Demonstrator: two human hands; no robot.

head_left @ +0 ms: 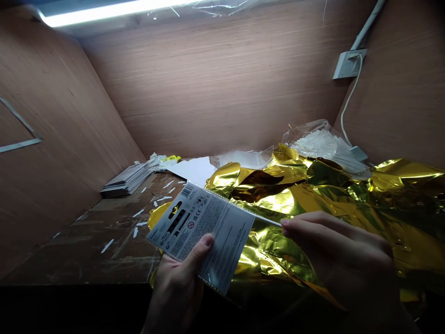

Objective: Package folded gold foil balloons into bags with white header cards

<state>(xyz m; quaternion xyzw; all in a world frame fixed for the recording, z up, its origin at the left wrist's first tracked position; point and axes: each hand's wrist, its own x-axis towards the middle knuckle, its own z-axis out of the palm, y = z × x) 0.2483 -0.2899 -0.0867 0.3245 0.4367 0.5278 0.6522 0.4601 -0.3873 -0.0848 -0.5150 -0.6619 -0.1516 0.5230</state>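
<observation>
A flat printed package (222,236) with small text, a barcode and a hanging slot is tilted above the table's front edge. My left hand (184,273) grips its lower left side, the thumb lying across the printed face. Between the thumb and fingers of my right hand (333,246) is the end of a thin white stick (269,221), whose other end meets the package's upper right edge. Crumpled gold foil (278,199) spreads behind and beneath both hands.
A stack of flat white packets (127,180) stands at the back left near a yellow item (169,160). White strips in a clear bag (327,146) lie back right, below a wall socket (347,64) with a cable. White scraps dot the brown table (93,236).
</observation>
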